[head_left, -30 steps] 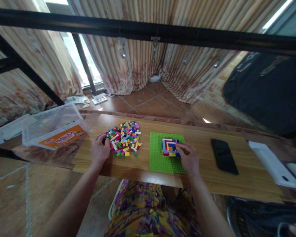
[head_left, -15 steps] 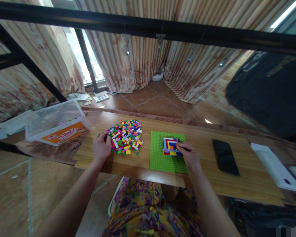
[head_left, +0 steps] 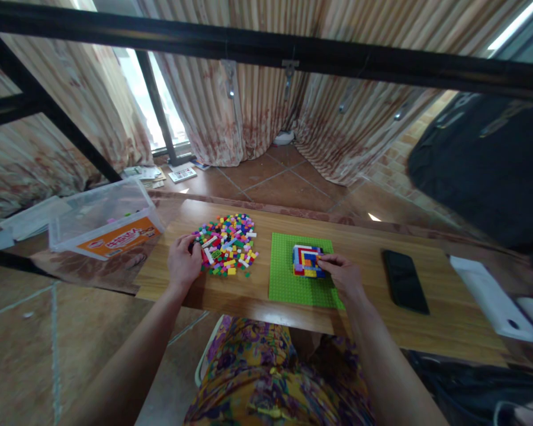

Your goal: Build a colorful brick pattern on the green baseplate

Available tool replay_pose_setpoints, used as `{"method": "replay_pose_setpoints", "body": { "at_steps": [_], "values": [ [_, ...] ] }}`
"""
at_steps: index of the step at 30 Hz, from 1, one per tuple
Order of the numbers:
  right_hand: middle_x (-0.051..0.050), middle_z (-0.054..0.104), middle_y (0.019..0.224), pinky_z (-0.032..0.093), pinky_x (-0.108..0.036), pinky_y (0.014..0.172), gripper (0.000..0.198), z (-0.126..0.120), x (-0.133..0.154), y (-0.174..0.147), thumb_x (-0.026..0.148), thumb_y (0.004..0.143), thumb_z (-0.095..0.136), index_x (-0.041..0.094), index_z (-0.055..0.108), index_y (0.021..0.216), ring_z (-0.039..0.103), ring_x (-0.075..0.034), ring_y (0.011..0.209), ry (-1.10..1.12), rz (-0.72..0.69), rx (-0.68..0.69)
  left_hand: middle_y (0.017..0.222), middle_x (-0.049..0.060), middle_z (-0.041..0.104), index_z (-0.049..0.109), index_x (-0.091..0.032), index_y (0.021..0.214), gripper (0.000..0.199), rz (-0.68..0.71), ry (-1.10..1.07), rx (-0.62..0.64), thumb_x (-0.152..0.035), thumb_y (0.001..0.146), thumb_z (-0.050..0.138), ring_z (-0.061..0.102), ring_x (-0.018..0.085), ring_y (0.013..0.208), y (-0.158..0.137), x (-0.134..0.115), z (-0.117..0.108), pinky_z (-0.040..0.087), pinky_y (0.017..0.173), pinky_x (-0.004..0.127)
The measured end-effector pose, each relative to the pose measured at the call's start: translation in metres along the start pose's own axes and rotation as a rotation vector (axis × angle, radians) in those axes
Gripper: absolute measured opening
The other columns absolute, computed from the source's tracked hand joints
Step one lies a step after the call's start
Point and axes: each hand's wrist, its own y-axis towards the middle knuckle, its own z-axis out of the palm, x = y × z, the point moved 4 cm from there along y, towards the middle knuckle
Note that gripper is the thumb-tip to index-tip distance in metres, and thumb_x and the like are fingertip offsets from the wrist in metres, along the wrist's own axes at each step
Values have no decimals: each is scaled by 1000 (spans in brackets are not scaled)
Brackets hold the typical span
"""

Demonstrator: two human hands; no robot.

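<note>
A stack of coloured toy building bricks [head_left: 308, 261], laid in nested square outlines, stands on the green baseplate [head_left: 284, 290]. My right hand [head_left: 341, 273] is at the stack's right side, thumb and fingers pinched on a small brick that looks orange; the fingers partly cover it. My left hand [head_left: 185, 260] rests at the left edge of a spread pile of loose bricks [head_left: 228, 245]. Its fingers are curled in, and whatever they hold, if anything, is hidden.
A black phone [head_left: 405, 281] lies on the wooden table [head_left: 257, 310], right of the baseplate. A clear plastic box [head_left: 106, 222] with an orange label stands beyond the table's left end. A black metal bar [head_left: 266, 50] crosses overhead. A white object [head_left: 493, 296] lies at right.
Both hands stay nearly where they were, with the right fingers still at the stack. The view has shifted slightly. A blurred shape now shows at the bottom right corner.
</note>
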Motion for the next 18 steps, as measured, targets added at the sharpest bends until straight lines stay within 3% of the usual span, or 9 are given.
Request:
{"method": "replay_pose_setpoints", "body": {
  "at_steps": [6,10,12,14,18],
  "values": [
    [-3,70,67,49,-30,60,30,-1,3,-3,38,46,82,17,72,65,61,-15,61,-11,-34,-2,110,9,67,69,-19,100,27,2,-22,-3,-26,84,48,60,25,107,-1,-3,-1,46,100,38],
    [-4,69,67,50,-32,61,29,-6,10,-17,42,59,77,17,70,71,61,-17,62,-39,-154,-211,112,10,67,69,-18,101,28,-12,-25,4,-27,85,47,60,25,107,-2,-3,0,46,100,39],
    [-5,71,73,50,-33,65,28,1,16,-30,42,67,73,17,71,78,62,-18,65,-102,-222,-247,113,10,67,69,-18,101,28,-14,-31,1,-26,84,47,60,25,107,-2,-2,0,46,99,39],
    [-7,72,82,51,-35,71,26,18,23,-45,42,74,68,17,71,83,64,-19,71,-195,-298,-155,113,10,67,69,-18,101,28,-13,-38,0,-25,84,48,60,25,108,-3,-1,1,46,100,38],
    [-6,70,88,48,-36,82,21,75,37,-86,37,85,57,21,70,84,63,-21,85,-361,-524,196,112,10,67,69,-17,102,28,-8,-50,-1,-24,85,48,60,25,109,-3,0,2,46,100,38]
  ]
}}
